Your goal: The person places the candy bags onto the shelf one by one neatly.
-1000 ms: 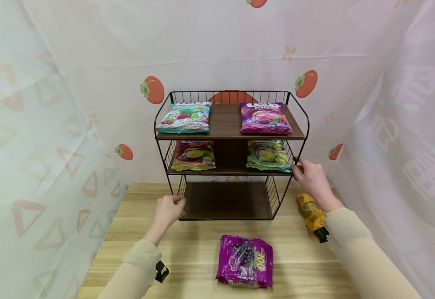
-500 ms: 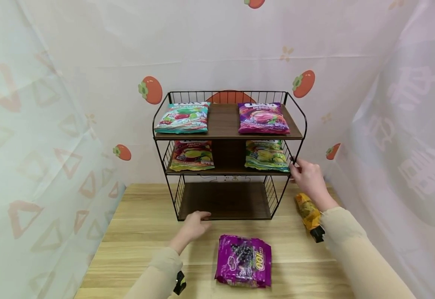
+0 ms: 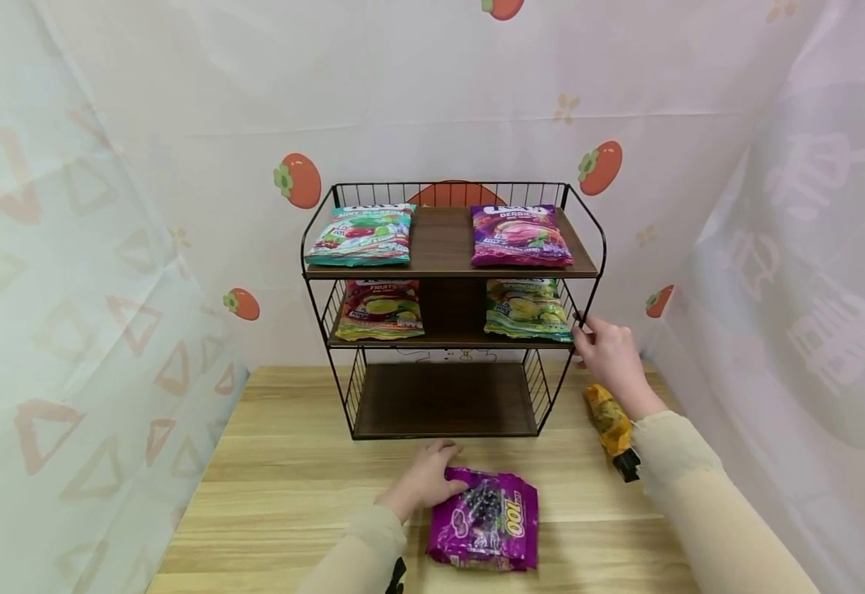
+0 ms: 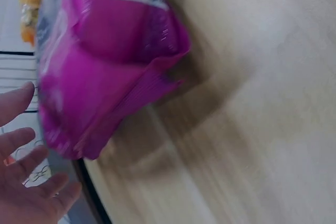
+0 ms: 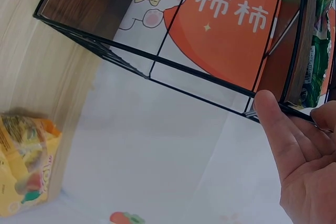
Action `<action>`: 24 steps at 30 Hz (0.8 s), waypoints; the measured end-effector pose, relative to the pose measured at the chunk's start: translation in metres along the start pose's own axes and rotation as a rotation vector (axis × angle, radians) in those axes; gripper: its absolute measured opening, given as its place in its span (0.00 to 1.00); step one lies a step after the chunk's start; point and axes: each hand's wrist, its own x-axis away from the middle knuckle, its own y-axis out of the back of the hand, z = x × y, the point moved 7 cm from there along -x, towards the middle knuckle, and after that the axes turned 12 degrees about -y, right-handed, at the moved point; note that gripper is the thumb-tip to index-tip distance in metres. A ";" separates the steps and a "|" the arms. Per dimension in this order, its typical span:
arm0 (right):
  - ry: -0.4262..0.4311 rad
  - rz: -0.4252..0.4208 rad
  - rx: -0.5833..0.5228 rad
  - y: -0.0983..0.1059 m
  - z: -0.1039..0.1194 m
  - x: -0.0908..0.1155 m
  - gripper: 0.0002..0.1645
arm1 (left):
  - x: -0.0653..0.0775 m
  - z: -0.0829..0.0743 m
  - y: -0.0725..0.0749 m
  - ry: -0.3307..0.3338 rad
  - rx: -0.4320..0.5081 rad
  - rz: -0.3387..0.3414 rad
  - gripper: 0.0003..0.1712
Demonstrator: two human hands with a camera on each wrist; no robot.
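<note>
on the left, your left hand (image 3: 427, 478) has its fingers and thumb spread at the far left corner of the purple bag (image 3: 480, 532); whether they touch it cannot be told. the bag lies flat on the table (image 3: 254, 495) in front of the rack (image 3: 443, 400), its slightly longer axis roughly left to right, lettering sideways at the right end. on the right, your right hand (image 3: 611, 355) pinches the rack's front post beside the middle shelf.
</note>
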 end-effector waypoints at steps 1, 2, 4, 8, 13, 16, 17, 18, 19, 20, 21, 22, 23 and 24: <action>-0.005 0.004 -0.001 0.000 0.000 0.000 0.23 | 0.000 -0.001 -0.004 -0.003 -0.014 0.011 0.39; -0.008 0.007 -0.001 -0.001 -0.001 0.000 0.23 | 0.000 -0.001 -0.007 -0.009 -0.023 0.022 0.39; -0.011 0.010 -0.001 -0.001 -0.001 0.000 0.23 | 0.000 -0.003 -0.013 -0.022 -0.040 0.047 0.39; -0.017 0.011 -0.015 -0.001 -0.002 0.000 0.23 | -0.001 -0.007 -0.019 -0.055 -0.048 0.086 0.38; -0.015 0.006 -0.009 0.000 -0.002 0.000 0.22 | 0.000 -0.008 -0.020 -0.041 -0.004 0.119 0.37; -0.012 0.005 0.000 0.000 -0.002 0.000 0.22 | 0.002 -0.006 -0.020 -0.007 0.014 0.140 0.37; -0.013 0.007 -0.001 0.000 -0.002 0.000 0.22 | 0.003 -0.006 -0.019 0.004 0.018 0.144 0.38; -0.015 0.009 -0.001 0.000 -0.002 0.000 0.22 | 0.003 -0.005 -0.019 0.014 0.019 0.150 0.38; -0.016 0.012 0.000 0.000 -0.002 0.000 0.22 | 0.004 -0.004 -0.019 0.026 0.026 0.154 0.38; -0.020 0.015 -0.003 0.000 -0.003 0.000 0.22 | 0.005 -0.003 -0.019 0.041 0.039 0.158 0.38; -0.022 0.019 -0.004 0.000 -0.003 0.000 0.22 | 0.005 -0.002 -0.019 0.059 0.050 0.164 0.39; -0.023 0.021 -0.004 0.000 -0.003 0.000 0.22 | 0.006 -0.001 -0.020 0.074 0.055 0.171 0.39; -0.023 0.023 -0.005 -0.001 -0.003 0.000 0.22 | 0.006 0.000 -0.020 0.091 0.063 0.177 0.39; -0.024 0.024 -0.005 -0.001 -0.003 0.000 0.22 | 0.007 0.001 -0.021 0.105 0.071 0.181 0.39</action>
